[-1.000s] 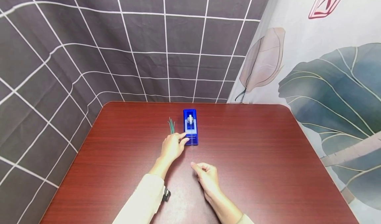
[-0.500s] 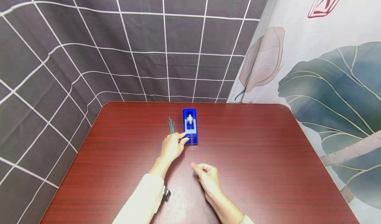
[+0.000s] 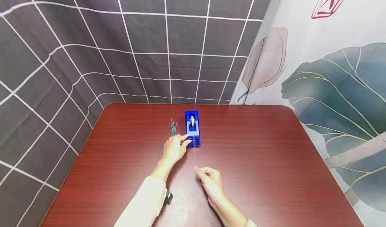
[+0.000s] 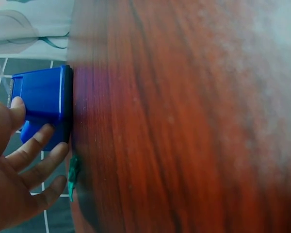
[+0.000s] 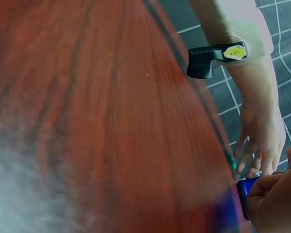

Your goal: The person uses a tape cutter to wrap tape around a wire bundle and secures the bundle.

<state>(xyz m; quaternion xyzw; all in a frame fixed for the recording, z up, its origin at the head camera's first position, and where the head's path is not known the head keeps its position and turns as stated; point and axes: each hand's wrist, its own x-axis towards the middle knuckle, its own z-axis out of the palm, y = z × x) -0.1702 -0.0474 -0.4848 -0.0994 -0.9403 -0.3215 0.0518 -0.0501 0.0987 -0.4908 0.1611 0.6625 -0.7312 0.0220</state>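
Observation:
A blue tape dispenser point(image 3: 195, 142) with a small roll point(image 3: 192, 121) stands near the table's far edge. My left hand point(image 3: 174, 149) holds its near left side; in the left wrist view the thumb lies at the top of the dispenser point(image 4: 42, 92) and the other fingers spread along its side. Nearer to me, my right hand point(image 3: 211, 183) has its thumb against the curled forefinger, pinching the end of a clear tape strip that hardly shows. Thin green strands point(image 3: 173, 126), perhaps twist ties, lie left of the dispenser, partly hidden by the left hand.
The reddish-brown wooden table point(image 3: 259, 160) has rounded far corners. Behind it hangs a dark grid-patterned curtain point(image 3: 144, 32), and a leaf-patterned white curtain point(image 3: 301, 53) is at the right. A black band device point(image 3: 168, 197) is on the left wrist.
The right hand has shifted very slightly towards me. The left hand, dispenser and green strands stay in place.

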